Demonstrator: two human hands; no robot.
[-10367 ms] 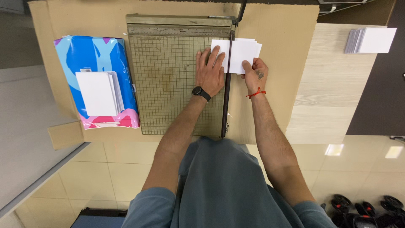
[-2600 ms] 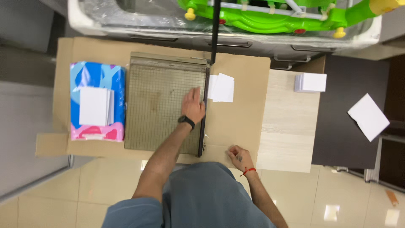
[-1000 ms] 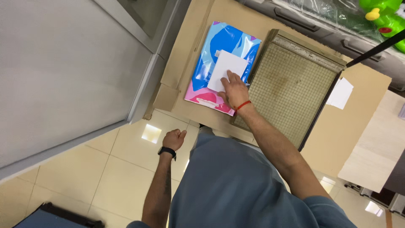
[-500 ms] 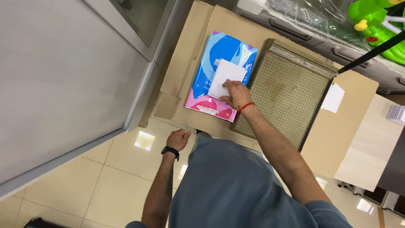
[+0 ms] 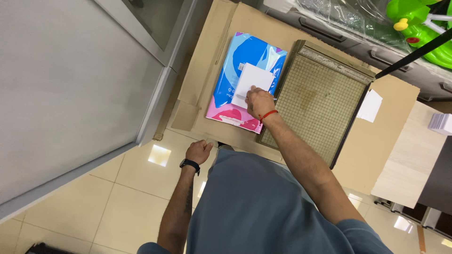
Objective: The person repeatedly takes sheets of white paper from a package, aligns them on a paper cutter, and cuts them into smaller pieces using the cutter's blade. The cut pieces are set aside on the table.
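My right hand (image 5: 258, 101), with a red thread on its wrist, reaches across my body to a small stack of white paper (image 5: 253, 81). The stack lies on a blue and pink ream package (image 5: 245, 56). The fingers are curled on the stack's near edge. My left hand (image 5: 197, 151), a black watch on its wrist, hangs in a loose fist below the cardboard's edge and holds nothing. A grid-topped paper cutter (image 5: 315, 101) lies just right of the package, its black blade arm (image 5: 414, 51) raised.
Everything sits on a brown cardboard sheet (image 5: 376, 150). A cut white piece (image 5: 370, 106) lies right of the cutter. A pile of white cards (image 5: 442, 123) rests on a beige table. A green toy (image 5: 423, 23) stands behind. A grey cabinet (image 5: 70, 84) is at left.
My left hand left the cutter and dropped to my side. My right hand came over to the white stack on the package and has stayed there over the last half second.
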